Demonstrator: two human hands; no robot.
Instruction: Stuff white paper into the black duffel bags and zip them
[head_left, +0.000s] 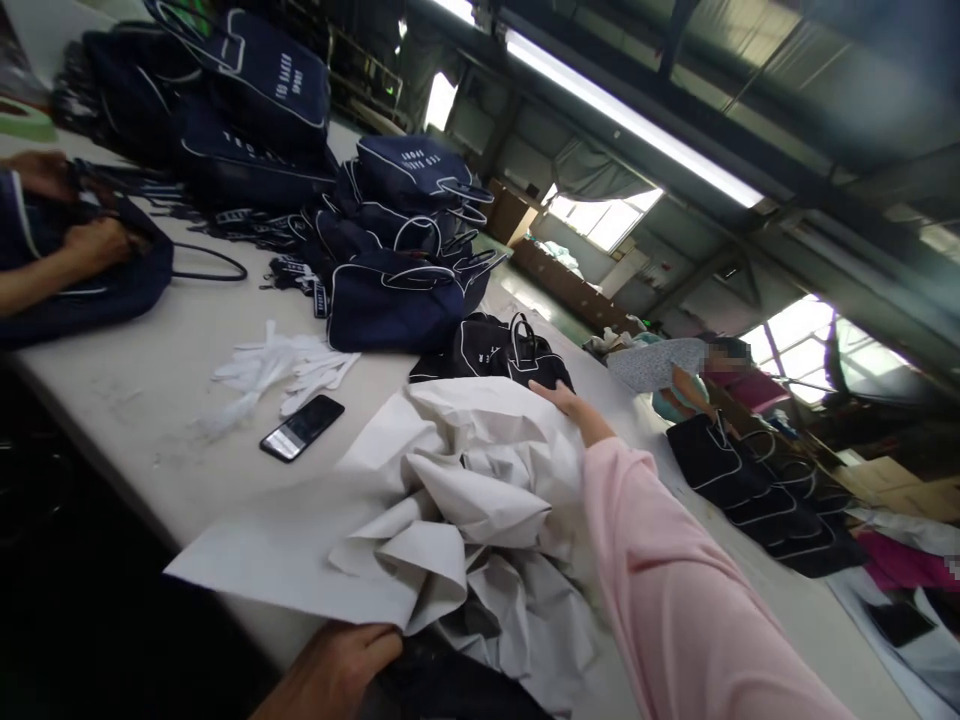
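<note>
A large heap of crumpled white paper lies across the table in front of me. My right hand, at the end of a pink sleeve, is at the heap's far edge with a finger stretched out; its other fingers are partly hidden. Just beyond it sit small black bags with white piping. At the bottom, my left hand is closed at the edge of a dark bag-like fabric piece, right below the paper's near edge. A black phone rests left of the paper.
White strips lie behind the phone. Navy bags are piled farther back, near dark printed straps. A co-worker's hands handle a navy bag at left. Another person stands at right by black bags.
</note>
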